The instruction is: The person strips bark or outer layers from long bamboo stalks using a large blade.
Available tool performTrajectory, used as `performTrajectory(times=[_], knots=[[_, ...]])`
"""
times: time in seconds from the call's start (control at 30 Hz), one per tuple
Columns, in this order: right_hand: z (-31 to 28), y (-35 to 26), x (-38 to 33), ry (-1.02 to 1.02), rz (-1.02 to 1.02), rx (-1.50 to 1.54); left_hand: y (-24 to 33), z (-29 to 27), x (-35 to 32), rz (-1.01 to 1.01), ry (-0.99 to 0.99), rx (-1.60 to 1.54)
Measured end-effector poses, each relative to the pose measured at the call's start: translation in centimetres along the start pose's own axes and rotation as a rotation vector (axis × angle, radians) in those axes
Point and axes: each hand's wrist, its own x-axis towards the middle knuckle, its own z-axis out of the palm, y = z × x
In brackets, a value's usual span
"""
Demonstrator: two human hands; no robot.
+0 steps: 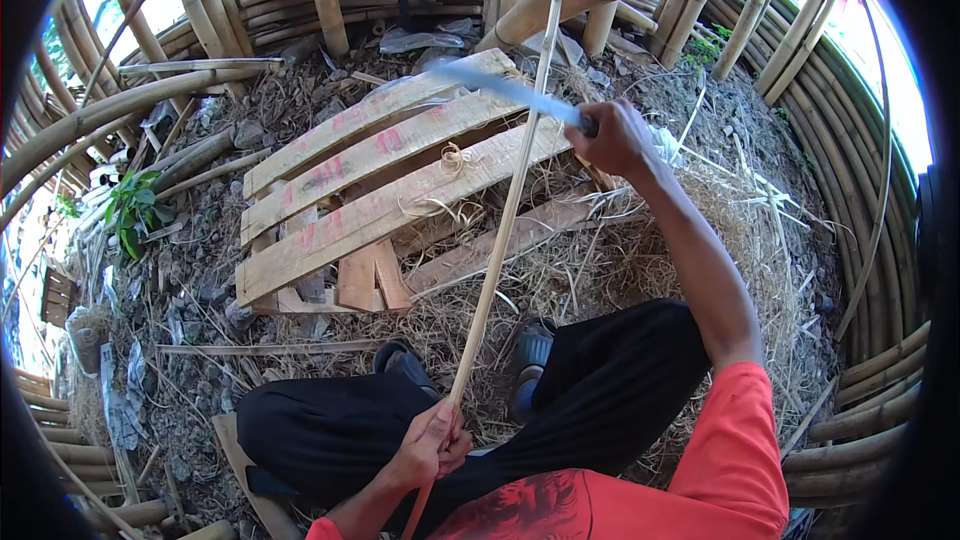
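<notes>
Wearing a red shirt (625, 510) and black trousers (620, 370), bending both knees; wrapping the left hand (430, 448) around a long pale strip (500, 238) along its lower part, slanting it up from the lap past wooden planks (400, 210); clutching a knife (515, 93) by its dark handle in the right hand (615, 140), pointing the blurred blade leftward across the strip's upper part, without clearly showing contact
</notes>
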Motion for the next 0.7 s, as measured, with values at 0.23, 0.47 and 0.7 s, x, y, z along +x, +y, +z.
performTrajectory(times=[0.23, 0.47, 0.7], knots=[[-0.7, -0.4, 0.4, -0.147, -0.006, -0.060, 0.2, 0.1, -0.1, -0.032, 0.047, 0.004], [-1.0, 1.4, 1.3, 0.005, 0.134, -0.111, -0.2, 0.3, -0.3, -0.089, 0.021, 0.051], [-1.0, 3.5, 0.9, -0.052, 0.256, -0.186, -0.2, 0.4, -0.1, -0.120, 0.029, 0.007]])
